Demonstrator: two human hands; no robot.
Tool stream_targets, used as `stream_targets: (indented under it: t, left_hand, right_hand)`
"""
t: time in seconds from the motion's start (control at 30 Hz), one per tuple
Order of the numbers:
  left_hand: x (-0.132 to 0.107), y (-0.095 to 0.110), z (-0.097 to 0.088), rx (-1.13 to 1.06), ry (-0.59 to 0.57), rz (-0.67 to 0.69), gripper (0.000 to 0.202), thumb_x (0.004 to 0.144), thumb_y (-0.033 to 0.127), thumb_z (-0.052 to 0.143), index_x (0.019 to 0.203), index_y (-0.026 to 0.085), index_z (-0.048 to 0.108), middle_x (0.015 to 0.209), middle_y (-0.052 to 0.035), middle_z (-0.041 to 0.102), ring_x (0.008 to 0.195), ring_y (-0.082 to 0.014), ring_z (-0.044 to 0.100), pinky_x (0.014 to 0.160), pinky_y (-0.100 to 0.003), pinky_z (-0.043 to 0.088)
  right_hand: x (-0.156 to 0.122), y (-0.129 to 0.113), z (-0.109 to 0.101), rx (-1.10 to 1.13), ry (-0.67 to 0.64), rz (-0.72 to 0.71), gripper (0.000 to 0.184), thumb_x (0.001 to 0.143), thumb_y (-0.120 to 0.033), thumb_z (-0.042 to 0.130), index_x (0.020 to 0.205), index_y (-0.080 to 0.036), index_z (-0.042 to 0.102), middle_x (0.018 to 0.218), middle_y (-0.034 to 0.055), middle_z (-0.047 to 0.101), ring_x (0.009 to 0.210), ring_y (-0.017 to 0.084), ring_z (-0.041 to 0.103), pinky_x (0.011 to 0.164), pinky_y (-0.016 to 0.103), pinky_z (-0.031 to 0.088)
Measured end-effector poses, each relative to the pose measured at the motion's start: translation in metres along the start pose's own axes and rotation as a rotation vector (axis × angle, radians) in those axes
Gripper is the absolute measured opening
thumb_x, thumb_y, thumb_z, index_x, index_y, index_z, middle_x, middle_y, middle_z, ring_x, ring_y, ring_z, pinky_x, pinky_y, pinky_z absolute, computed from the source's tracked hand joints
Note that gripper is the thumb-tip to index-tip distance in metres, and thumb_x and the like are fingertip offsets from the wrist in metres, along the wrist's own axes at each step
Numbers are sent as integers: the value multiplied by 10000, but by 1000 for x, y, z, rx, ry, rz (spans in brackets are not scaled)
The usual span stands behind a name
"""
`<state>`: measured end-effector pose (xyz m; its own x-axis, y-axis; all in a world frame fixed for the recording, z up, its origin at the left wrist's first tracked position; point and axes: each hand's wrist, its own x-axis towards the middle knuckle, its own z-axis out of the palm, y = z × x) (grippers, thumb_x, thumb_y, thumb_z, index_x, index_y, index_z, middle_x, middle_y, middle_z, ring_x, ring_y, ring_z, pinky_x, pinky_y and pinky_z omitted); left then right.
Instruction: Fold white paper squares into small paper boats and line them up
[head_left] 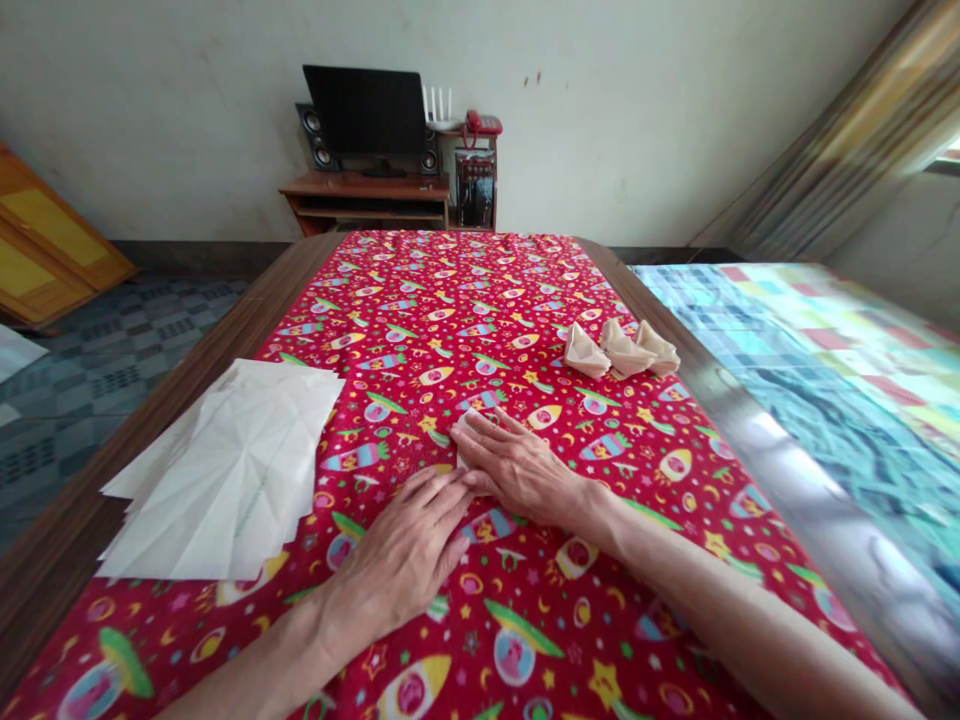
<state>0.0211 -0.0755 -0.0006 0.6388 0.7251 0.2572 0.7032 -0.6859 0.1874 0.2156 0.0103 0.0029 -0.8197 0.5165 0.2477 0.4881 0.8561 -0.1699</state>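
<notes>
A small folded piece of white paper [468,422] lies on the red patterned cloth, mostly covered by my hands. My right hand [517,465] rests flat over it with the fingers stretched out. From the near left, my left hand [416,540] reaches to the paper's lower edge, its fingers extended and their tips touching my right hand. To the left is a stack of creased white paper sheets [232,470], the top one marked with radiating fold lines. Three folded paper shapes [586,352] sit in a row at the right side of the cloth.
The red cloth [465,300] covers most of a brown wooden table [255,300]. Beyond its far end stands a desk [367,190] with a monitor [367,115], speakers and a red telephone [481,124]. A bed with a checked cover [780,350] is at the right.
</notes>
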Motion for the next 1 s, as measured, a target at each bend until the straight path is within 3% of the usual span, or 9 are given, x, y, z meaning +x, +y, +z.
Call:
stream_targets:
  t: [0.17, 0.27, 0.4, 0.5, 0.63, 0.77, 0.83, 0.93, 1.0]
  left_hand:
    - [1, 1, -1, 17, -31, -14, 455, 896, 189, 452, 1344, 121, 412, 1355, -92, 499, 1245, -237, 434, 1069, -437, 384]
    - [1, 0, -2, 11, -40, -17, 438, 899, 200, 459, 1332, 134, 430, 1343, -83, 512, 1248, -230, 434, 1076, -434, 381]
    - [0, -1, -1, 26, -39, -6, 484, 904, 191, 443, 1380, 143, 371, 1408, -83, 446, 1294, -229, 387, 1083, -426, 377]
    - [-2, -3, -1, 26, -43, 2, 503, 909, 170, 421, 1404, 150, 335, 1426, -69, 428, 1307, -221, 374, 1089, -417, 371]
    - [-4, -6, -1, -1, -44, 31, 449, 914, 153, 411, 1363, 140, 400, 1393, -70, 469, 1294, -209, 399, 1088, -404, 373]
    - [6, -16, -3, -105, 5, 34, 348, 929, 175, 413, 1261, 154, 514, 1269, -74, 576, 1186, -194, 508, 1028, -370, 425]
    - [20, -25, -4, -196, 12, 47, 246, 936, 192, 421, 1078, 174, 622, 1114, -57, 653, 1049, -174, 586, 945, -328, 470]
    - [47, -41, -4, -289, -18, 37, 201, 919, 208, 473, 833, 175, 651, 875, -26, 677, 825, -146, 630, 788, -266, 500]
    - [63, -50, -3, -337, -84, 41, 134, 887, 190, 522, 823, 175, 639, 901, -21, 655, 841, -141, 622, 784, -248, 493]
  right_hand:
    - [-3, 4, -12, 65, 91, 202, 440, 997, -330, 289, 1351, -111, 429, 1352, 131, 509, 1345, 227, 338, 1085, 443, 342]
    - [-25, -17, -19, 107, 63, 140, 482, 992, -344, 297, 1404, -101, 359, 1434, 139, 395, 1352, 216, 325, 1113, 448, 302]
    - [-58, -46, -12, 105, -53, 94, 540, 965, -412, 374, 1420, -124, 344, 1442, 114, 386, 1363, 224, 297, 1136, 454, 258]
    - [-75, -50, -7, 79, -57, 115, 534, 963, -381, 394, 1434, -140, 322, 1438, 115, 388, 1360, 220, 303, 1136, 445, 263]
    - [-88, -47, -9, 30, -30, 133, 464, 966, -317, 401, 1395, -139, 395, 1389, 110, 466, 1306, 215, 402, 1102, 416, 343]
    - [-90, -47, -11, -15, 110, 145, 343, 955, -216, 407, 1268, -156, 534, 1256, 87, 600, 1198, 201, 526, 1022, 375, 435]
    - [-85, -46, -11, -25, 157, 147, 285, 955, -195, 393, 1149, -177, 601, 1140, 77, 663, 1108, 193, 582, 942, 355, 475]
    - [-72, -40, -10, -48, 144, 204, 256, 958, -202, 387, 934, -192, 641, 903, 68, 691, 903, 184, 624, 788, 320, 488]
    - [-62, -36, -9, -74, 120, 298, 250, 950, -234, 413, 813, -192, 618, 761, 46, 646, 734, 169, 597, 681, 303, 466]
